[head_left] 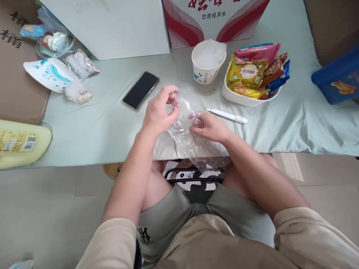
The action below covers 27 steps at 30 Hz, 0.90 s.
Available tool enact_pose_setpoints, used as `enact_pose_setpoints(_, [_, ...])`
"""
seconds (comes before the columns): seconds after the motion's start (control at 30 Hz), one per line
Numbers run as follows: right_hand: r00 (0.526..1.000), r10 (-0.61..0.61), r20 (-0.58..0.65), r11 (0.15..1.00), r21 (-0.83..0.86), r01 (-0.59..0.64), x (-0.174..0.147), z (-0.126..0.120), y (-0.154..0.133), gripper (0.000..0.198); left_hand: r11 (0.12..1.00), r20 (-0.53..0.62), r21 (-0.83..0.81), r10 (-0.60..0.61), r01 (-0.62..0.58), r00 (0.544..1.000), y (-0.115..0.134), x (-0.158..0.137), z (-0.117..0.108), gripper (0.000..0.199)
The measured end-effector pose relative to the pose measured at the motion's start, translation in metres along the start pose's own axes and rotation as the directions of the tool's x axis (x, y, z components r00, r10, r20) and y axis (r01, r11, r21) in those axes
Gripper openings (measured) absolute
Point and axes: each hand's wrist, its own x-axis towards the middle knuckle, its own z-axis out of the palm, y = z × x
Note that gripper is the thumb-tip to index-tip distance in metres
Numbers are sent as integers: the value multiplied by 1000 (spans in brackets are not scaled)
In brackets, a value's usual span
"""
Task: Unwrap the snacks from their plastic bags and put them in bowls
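A clear, crinkled plastic bag (183, 136) stretches between my hands and hangs over the table's front edge above my lap. My left hand (162, 109) is closed on its upper left edge, with thumb and fingers curled together. On the right side of the film, my right hand (209, 127) grips it with bent fingers, some of them behind the plastic. Just beyond the right hand lies a slim white cutter knife (227, 115), its small metal tip pointing left. A white paper bowl (206, 73) with translucent plastic inside stands behind the hands.
A black phone (141, 90) lies left of my hands. At right, a white basket (249, 99) holds several wrapped snacks; a blue container (338, 80) stands beyond. Boxes (112, 30) line the back. Wrappers (80, 63) and a yellow bottle (25, 144) are at left.
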Motion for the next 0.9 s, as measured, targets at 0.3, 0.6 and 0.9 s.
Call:
enact_pose_setpoints(0.3, [964,58,-260,936,350,38,2,6,0,23,573,271,-696,-349,433,897,-34,-15,15,55])
enact_pose_setpoints(0.6, [948,34,-316,914,393,99,2,16,-5,31,530,492,-621,-308,577,814,-22,-15,35,17])
enact_pose_setpoints(0.9, [932,138,-335,900,436,23,1,16,8,24,802,278,-479,-248,357,928,-31,-21,32,23])
